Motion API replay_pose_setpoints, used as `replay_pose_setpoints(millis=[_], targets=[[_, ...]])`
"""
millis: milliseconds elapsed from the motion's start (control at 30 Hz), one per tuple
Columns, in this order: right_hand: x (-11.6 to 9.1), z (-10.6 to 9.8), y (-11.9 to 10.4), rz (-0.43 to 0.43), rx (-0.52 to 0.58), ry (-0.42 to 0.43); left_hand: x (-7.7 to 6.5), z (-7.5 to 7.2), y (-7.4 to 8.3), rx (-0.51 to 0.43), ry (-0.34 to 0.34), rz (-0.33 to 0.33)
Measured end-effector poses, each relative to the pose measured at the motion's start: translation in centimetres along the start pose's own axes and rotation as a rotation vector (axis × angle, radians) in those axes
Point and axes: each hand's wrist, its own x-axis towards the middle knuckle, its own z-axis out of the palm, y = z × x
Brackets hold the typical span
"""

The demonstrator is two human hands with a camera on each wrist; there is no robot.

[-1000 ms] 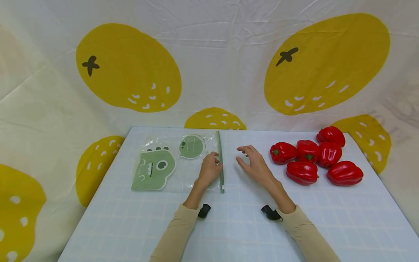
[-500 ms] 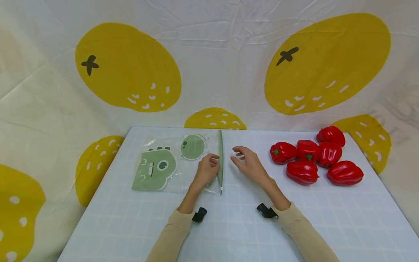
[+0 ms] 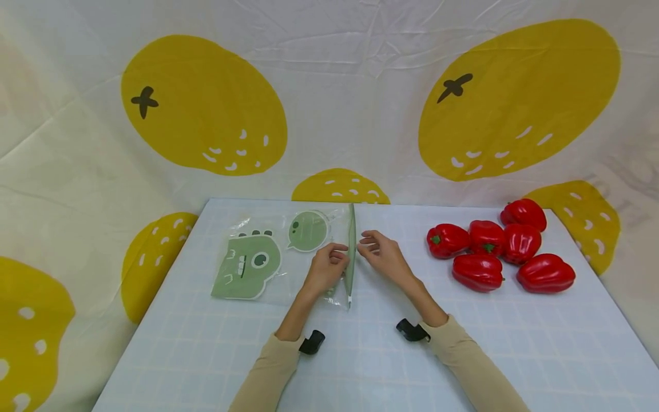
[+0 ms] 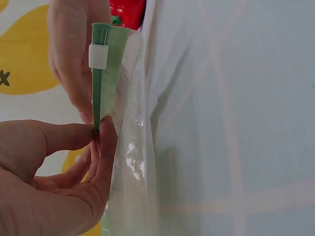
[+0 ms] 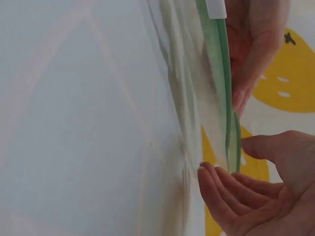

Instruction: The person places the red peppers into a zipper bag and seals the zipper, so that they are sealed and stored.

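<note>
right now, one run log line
left hand pinches green strip on bag | right hand at strip, not pinching | red peppers on table

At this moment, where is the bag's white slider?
In the head view, the white slider sits at the near end of the green strip, below-right of the left hand.

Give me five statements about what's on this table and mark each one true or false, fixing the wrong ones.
1. Six red peppers lie on the table. True.
2. The right hand holds a pepper. False: it is at the green strip along the edge of the bag, with no pepper in it.
3. The left hand pinches the green strip. True.
4. All the peppers are inside the bag. False: they lie outside, to its right.
5. The white slider is near the strip's end closest to the person. True.
</note>
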Motion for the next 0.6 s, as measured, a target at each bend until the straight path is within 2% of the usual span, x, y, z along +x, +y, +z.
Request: replay_pose_setpoints(millis=[133,367,467,600], targets=[[0.11,0.36,-0.19,0.044,0.033,-0.006,0.00,-0.02,0.17,-0.024,-0.008,-0.005],[0.25,0.53,-0.03,0.078,0.108,0.004,-0.27,0.09,0.38,0.003,0.024,0.061],[0.27,0.45,0.11,0.102,0.120,0.007,-0.49,0.22,0.49,0.050,0.085,0.116],[0.34,0.34,0.43,0.111,0.116,0.018,-0.97,0.41,1.04,0.183,0.207,0.209]])
